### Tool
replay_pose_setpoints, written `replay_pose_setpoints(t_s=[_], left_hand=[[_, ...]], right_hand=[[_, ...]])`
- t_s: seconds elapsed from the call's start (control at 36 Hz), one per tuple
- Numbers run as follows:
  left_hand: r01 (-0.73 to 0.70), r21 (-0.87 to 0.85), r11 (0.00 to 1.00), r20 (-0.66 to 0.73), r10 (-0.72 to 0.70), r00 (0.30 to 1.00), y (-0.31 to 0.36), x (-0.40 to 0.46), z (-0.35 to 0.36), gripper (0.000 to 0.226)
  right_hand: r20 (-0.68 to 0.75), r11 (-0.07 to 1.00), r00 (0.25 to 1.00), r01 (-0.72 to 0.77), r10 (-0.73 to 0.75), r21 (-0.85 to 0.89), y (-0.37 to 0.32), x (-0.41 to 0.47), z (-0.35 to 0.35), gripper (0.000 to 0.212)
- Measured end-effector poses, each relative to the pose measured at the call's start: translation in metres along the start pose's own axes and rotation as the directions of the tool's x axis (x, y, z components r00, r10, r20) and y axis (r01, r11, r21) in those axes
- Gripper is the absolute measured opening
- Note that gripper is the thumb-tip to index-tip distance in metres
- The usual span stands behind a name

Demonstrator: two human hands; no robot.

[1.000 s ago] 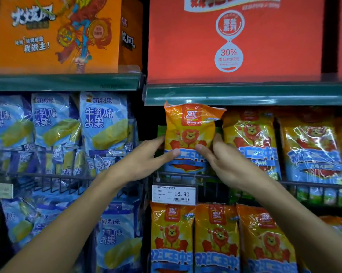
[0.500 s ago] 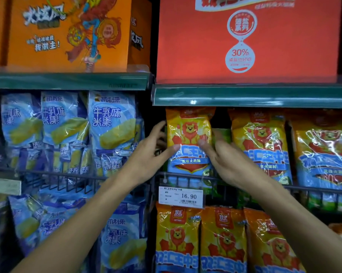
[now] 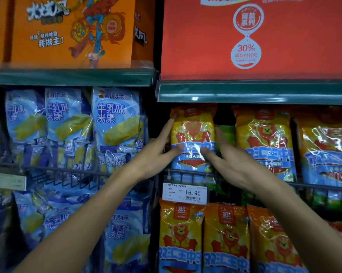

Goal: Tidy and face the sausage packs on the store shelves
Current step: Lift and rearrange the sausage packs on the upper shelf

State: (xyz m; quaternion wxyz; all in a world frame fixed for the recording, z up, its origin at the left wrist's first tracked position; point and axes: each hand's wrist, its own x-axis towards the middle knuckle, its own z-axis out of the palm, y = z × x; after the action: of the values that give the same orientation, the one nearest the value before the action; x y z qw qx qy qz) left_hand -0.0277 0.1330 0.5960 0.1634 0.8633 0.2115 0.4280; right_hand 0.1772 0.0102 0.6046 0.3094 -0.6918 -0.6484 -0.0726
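While both hands flank it | left hand (image 3: 154,156) and right hand (image 3: 235,164) press straight fingers on sausage pack (image 3: 192,138) | right above price tag (image 3: 185,193)

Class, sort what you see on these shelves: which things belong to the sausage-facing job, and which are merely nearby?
Belongs to the job:
sausage pack between both hands
left hand
right hand
neighbouring sausage packs
lower-shelf sausage packs

Merely nearby:
blue rice-cracker bags
orange carton
red carton
price tag
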Motion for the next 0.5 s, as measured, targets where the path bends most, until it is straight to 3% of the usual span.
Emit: replay_pose_setpoints(t_s=[0.11, 0.33, 0.36, 0.42, 0.44, 0.5], left_hand=[[-0.028, -0.103, 0.994, -0.023, 0.026, 0.999, -0.002, -0.007, 0.001, 0.076], [-0.059, -0.116, 0.992, -0.1, 0.047, 0.994, 0.01, 0.011, -0.003, 0.068], [-0.073, -0.103, 0.992, -0.113, 0.061, 0.992, 0.009, 0.011, -0.003, 0.067], [-0.097, -0.091, 0.991, -0.125, 0.085, 0.988, 0.006, 0.012, -0.004, 0.065], [-0.1, -0.087, 0.991, -0.121, 0.089, 0.989, 0.005, 0.012, -0.004, 0.064], [-0.08, -0.068, 0.994, -0.092, 0.074, 0.993, 0.001, 0.008, -0.004, 0.061]], right_hand=[[0.07, 0.998, 0.996, 0.043, -0.046, 0.049, 0.007, -0.006, -0.004, 0.084], [-0.077, 0.984, 0.994, 0.088, -0.077, 0.152, 0.007, 0.007, -0.003, 0.077], [-0.056, 0.983, 0.996, 0.077, -0.069, 0.164, 0.007, 0.008, -0.002, 0.071], [-0.02, 0.987, 0.999, 0.041, -0.038, 0.156, 0.008, 0.006, 0.0, 0.033], [-0.013, 0.986, 0.999, 0.034, -0.032, 0.166, 0.006, 0.005, 0.0, 0.03], [0.016, 0.982, 0.998, 0.05, -0.054, 0.18, 0.005, 0.005, 0.001, 0.059]])
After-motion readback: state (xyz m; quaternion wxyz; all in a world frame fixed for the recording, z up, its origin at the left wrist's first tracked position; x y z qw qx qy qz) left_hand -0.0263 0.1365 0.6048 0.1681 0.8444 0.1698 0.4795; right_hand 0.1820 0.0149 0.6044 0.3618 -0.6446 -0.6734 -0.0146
